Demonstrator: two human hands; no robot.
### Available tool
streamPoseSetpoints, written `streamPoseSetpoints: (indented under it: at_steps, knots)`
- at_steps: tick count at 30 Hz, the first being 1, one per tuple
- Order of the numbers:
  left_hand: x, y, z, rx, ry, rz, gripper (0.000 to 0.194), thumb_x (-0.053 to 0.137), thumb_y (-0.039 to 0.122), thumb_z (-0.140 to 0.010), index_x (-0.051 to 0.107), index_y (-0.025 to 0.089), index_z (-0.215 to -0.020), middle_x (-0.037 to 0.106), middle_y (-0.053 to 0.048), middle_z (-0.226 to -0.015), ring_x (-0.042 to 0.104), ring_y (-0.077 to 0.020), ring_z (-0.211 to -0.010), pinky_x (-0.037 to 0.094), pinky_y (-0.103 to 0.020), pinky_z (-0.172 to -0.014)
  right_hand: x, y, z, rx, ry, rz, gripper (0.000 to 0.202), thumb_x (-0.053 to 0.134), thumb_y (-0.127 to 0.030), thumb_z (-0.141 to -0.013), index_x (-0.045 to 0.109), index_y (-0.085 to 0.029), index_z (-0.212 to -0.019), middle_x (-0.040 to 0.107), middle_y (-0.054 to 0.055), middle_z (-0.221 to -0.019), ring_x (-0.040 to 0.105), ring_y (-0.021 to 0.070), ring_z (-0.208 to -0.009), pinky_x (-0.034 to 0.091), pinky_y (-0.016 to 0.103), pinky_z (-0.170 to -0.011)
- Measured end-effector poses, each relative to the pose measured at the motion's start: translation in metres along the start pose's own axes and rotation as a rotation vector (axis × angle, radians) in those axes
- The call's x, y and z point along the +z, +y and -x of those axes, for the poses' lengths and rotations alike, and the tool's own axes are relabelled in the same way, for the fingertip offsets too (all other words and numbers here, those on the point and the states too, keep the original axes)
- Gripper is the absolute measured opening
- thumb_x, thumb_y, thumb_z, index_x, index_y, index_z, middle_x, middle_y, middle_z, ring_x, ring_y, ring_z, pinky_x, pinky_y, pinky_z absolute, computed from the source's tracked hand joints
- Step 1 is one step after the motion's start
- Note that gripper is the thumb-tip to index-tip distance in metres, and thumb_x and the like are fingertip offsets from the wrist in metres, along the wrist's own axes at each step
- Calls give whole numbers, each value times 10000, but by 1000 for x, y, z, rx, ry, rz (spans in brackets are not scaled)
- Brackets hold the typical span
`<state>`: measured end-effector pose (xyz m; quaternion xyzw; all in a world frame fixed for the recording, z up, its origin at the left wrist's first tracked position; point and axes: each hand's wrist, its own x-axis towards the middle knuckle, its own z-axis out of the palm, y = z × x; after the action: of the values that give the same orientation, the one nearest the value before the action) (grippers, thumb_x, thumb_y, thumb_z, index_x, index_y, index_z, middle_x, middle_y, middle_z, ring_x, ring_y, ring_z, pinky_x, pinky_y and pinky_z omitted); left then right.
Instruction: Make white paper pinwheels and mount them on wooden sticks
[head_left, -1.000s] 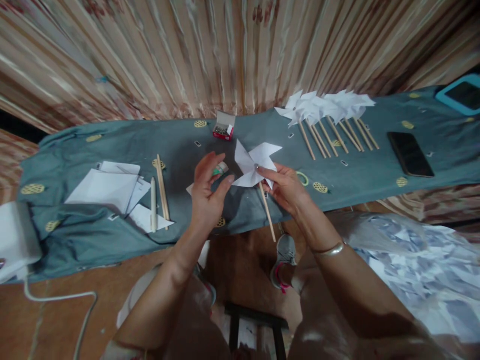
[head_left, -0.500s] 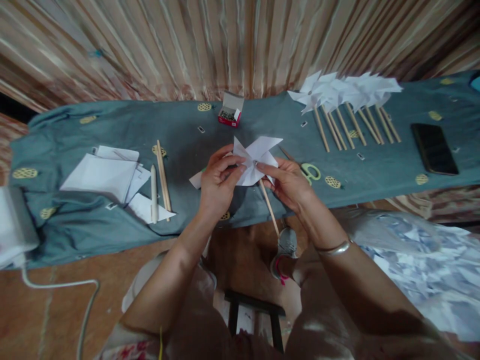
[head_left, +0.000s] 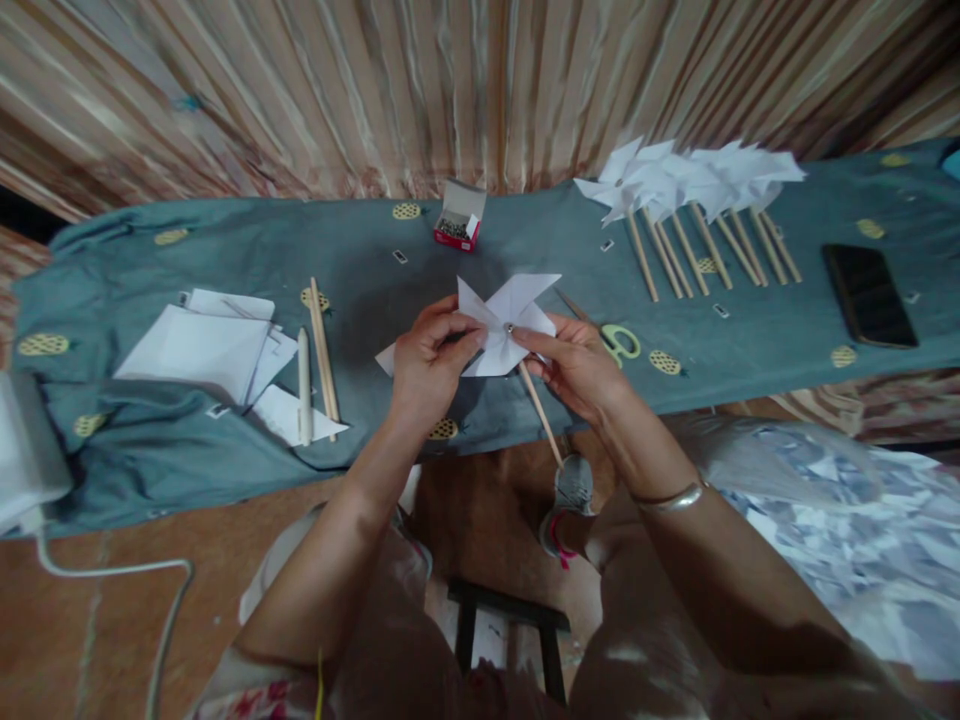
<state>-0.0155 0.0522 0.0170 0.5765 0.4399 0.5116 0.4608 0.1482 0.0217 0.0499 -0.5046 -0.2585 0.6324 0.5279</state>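
Observation:
A white paper pinwheel (head_left: 517, 298) on a wooden stick (head_left: 541, 415) is held between both hands above the front of the cloth. My left hand (head_left: 431, 355) pinches one of its blades from the left, fingers closed. My right hand (head_left: 574, 360) grips it from the right, thumb beside the small metal pin (head_left: 509, 329) at the centre and fingers behind the paper. The stick slants down toward the table's front edge. A strip of paper (head_left: 386, 358) lies partly under my left hand. Green-handled scissors (head_left: 621, 344) rest just beyond my right hand.
An open red box of pins (head_left: 456, 232) stands at the back. Several finished pinwheels (head_left: 675, 182) lie back right, near a black phone (head_left: 870, 296). On the left are paper sheets (head_left: 199, 350), a pen-like white tool (head_left: 304, 385) and loose sticks (head_left: 325, 350). A bag of paper pieces (head_left: 840, 510) sits lower right.
My left hand has shifted slightly left and down along the pinwheel's blade, showing more of the centre pin. My right hand keeps its hold, almost still.

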Motion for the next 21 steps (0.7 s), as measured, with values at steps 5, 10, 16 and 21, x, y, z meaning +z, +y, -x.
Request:
streamPoseSetpoints:
  at_steps: [5, 10, 16, 21]
  knots:
    - [2, 0, -2, -10, 4, 12, 113, 780, 282, -687, 734, 191, -735, 723, -50, -1034, 675, -211, -968, 515, -330, -901, 0, 1, 0, 3, -14, 10, 308, 920, -296, -503, 749, -176, -728, 721, -15, -664, 632, 95, -592, 521, 203, -554]
    - [1, 5, -2, -7, -21, -10, 100, 768, 279, -693, 722, 192, -707, 720, -47, -1028, 661, -195, -930, 535, -315, -844, 0, 1, 1, 6, -6, -1, 313, 930, -301, -480, 742, -182, -700, 737, -15, -692, 637, 96, -604, 534, 201, -561]
    - [-1, 10, -2, 5, -74, -64, 53, 738, 230, -708, 710, 193, -682, 715, -35, -992, 648, -169, -858, 547, -305, -814, -2, 2, 0, -11, -33, 24, 313, 928, -304, -497, 741, -184, -718, 743, -5, -715, 657, 116, -649, 559, 239, -632]
    - [-2, 11, -3, 2, -110, -97, 32, 727, 196, -706, 705, 174, -697, 703, -40, -996, 643, -156, -824, 551, -299, -798, -4, 3, -1, -15, -50, 33, 305, 924, -303, -508, 740, -183, -720, 737, -13, -715, 651, 109, -640, 552, 238, -629]
